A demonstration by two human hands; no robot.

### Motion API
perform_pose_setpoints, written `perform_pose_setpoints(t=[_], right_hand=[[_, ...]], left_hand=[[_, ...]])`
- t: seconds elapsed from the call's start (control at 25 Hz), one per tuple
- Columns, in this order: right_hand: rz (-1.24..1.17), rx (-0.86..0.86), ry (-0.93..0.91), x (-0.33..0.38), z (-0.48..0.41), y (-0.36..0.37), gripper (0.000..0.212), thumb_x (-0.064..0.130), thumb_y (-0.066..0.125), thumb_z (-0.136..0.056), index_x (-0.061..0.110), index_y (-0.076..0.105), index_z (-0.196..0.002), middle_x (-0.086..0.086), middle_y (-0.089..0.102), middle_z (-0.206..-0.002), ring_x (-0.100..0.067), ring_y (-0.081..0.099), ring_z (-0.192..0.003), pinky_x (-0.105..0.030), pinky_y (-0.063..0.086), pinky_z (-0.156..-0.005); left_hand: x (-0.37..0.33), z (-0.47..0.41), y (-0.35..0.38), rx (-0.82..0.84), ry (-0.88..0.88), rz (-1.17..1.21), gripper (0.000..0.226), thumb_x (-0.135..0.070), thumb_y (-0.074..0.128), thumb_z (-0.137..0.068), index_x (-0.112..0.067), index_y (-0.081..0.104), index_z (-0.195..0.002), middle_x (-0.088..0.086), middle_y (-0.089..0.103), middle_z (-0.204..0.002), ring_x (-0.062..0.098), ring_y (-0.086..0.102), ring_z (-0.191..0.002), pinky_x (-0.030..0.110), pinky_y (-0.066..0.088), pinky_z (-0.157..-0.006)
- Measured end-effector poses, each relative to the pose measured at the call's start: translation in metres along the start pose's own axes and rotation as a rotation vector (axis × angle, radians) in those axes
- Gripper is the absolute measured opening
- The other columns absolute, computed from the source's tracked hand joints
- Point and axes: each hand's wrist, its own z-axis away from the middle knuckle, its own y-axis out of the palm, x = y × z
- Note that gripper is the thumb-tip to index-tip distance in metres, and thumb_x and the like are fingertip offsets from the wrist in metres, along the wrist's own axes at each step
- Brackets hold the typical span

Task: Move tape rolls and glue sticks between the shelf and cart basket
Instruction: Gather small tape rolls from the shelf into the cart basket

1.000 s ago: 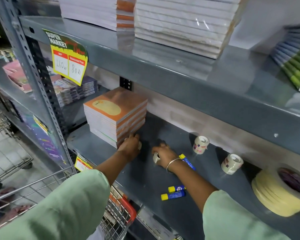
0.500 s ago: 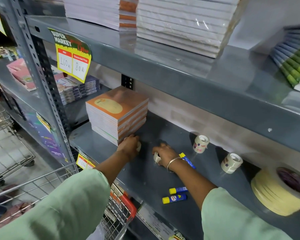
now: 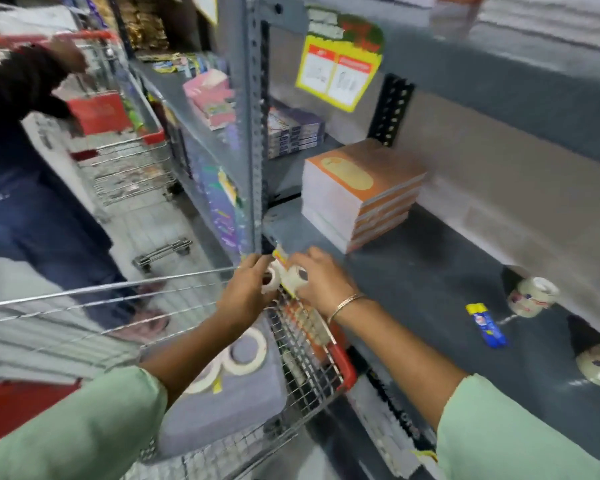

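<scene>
Your two hands meet at the front left corner of the grey shelf, right above the rim of the wire cart basket. Your left hand is closed around a small white tape roll. Your right hand, with a thin bangle at the wrist, grips a second small tape roll; the two rolls sit just beside each other. Inside the basket, below your left forearm, larger flat tape rolls lie on a grey pad. Further right on the shelf, well apart from your hands, a blue and yellow glue stick lies flat. Near it are two more small tape rolls, one of them at the far right edge. A stack of orange-covered books stands behind your hands. The picture is blurred.
</scene>
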Motion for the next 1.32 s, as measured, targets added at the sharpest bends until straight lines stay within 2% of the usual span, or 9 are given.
perform_pose_setpoints(t=[0.2,0.32,0.56,0.8,0.84,0.92,1.0,1.2,1.32], right_hand=[[0.078,0.267,-0.029,0.031,-0.02,0.122,0.041,0.009,0.057,-0.084,0.017,0.051,-0.123,-0.019,0.046,-0.128,-0.037,0.044,-0.12,-0.041,0.044,-0.097],[0.122,0.4,0.046,0.018,-0.025,0.182,0.053,0.004,0.055,-0.085,0.016,0.039,-0.134,-0.017,0.039,-0.137,-0.036,0.034,-0.13,-0.046,0.042,-0.1],[0.227,0.536,0.214,-0.032,-0.014,0.277,0.051,-0.001,0.051,-0.088,0.009,0.032,-0.134,-0.015,0.026,-0.145,-0.035,0.034,-0.13,-0.047,0.049,-0.092],[0.405,0.572,0.22,-0.069,0.006,0.338,0.035,0.002,0.049,-0.088,0.007,0.046,-0.122,-0.016,0.051,-0.128,-0.033,0.048,-0.118,-0.041,0.044,-0.097],[0.458,0.543,0.197,-0.073,0.01,0.345,0.033,0.006,0.057,-0.083,0.008,0.052,-0.116,-0.015,0.058,-0.119,-0.031,0.054,-0.112,-0.038,0.047,-0.093],[0.481,0.533,0.178,-0.073,0.015,0.354,0.033,0.016,0.079,-0.058,0.015,0.065,-0.087,-0.008,0.07,-0.085,-0.023,0.066,-0.081,-0.028,0.055,-0.068],[0.489,0.554,0.193,-0.074,0.018,0.363,0.036,0.017,0.085,-0.041,0.017,0.064,-0.07,-0.006,0.067,-0.065,-0.02,0.066,-0.061,-0.022,0.053,-0.05],[0.466,0.525,0.215,-0.08,0.023,0.374,0.043,0.016,0.086,-0.036,0.017,0.058,-0.069,-0.009,0.063,-0.062,-0.021,0.064,-0.059,-0.023,0.053,-0.05],[0.493,0.492,0.219,-0.079,0.02,0.37,0.047,0.024,0.089,-0.04,0.016,0.062,-0.078,-0.009,0.065,-0.073,-0.02,0.065,-0.069,-0.023,0.055,-0.057]], left_hand=[[0.09,0.054,0.016,0.008,-0.274,-0.06,0.051,-0.006,0.07,-0.072,-0.007,0.05,-0.119,0.016,0.053,-0.118,0.036,0.054,-0.108,0.041,0.046,-0.086],[0.136,0.078,0.049,0.11,-0.418,-0.101,0.045,-0.005,0.066,-0.075,-0.006,0.047,-0.116,0.015,0.05,-0.12,0.036,0.051,-0.11,0.047,0.049,-0.083],[0.195,0.112,0.138,0.31,-0.582,-0.12,0.035,0.005,0.053,-0.078,-0.004,0.045,-0.111,0.017,0.045,-0.119,0.037,0.045,-0.112,0.051,0.05,-0.077],[0.218,0.123,0.208,0.457,-0.591,-0.107,0.036,0.004,0.049,-0.08,-0.002,0.041,-0.114,0.018,0.041,-0.128,0.038,0.04,-0.116,0.05,0.046,-0.079],[0.221,0.124,0.217,0.474,-0.582,-0.106,0.035,0.003,0.049,-0.081,-0.002,0.041,-0.114,0.019,0.041,-0.127,0.038,0.039,-0.117,0.05,0.046,-0.08],[0.222,0.124,0.23,0.475,-0.562,-0.087,0.032,-0.003,0.048,-0.083,-0.001,0.042,-0.114,0.02,0.042,-0.126,0.038,0.04,-0.117,0.051,0.047,-0.08],[0.224,0.124,0.238,0.438,-0.548,-0.078,0.033,-0.006,0.05,-0.084,-0.002,0.043,-0.116,0.019,0.042,-0.126,0.038,0.041,-0.117,0.052,0.051,-0.078],[0.221,0.124,0.246,0.367,-0.491,-0.072,0.035,-0.011,0.055,-0.082,-0.005,0.045,-0.115,0.019,0.046,-0.123,0.038,0.046,-0.111,0.049,0.051,-0.078],[0.222,0.123,0.241,0.29,-0.449,-0.104,0.038,-0.015,0.066,-0.073,-0.008,0.049,-0.106,0.019,0.055,-0.11,0.039,0.056,-0.097,0.043,0.055,-0.064]])
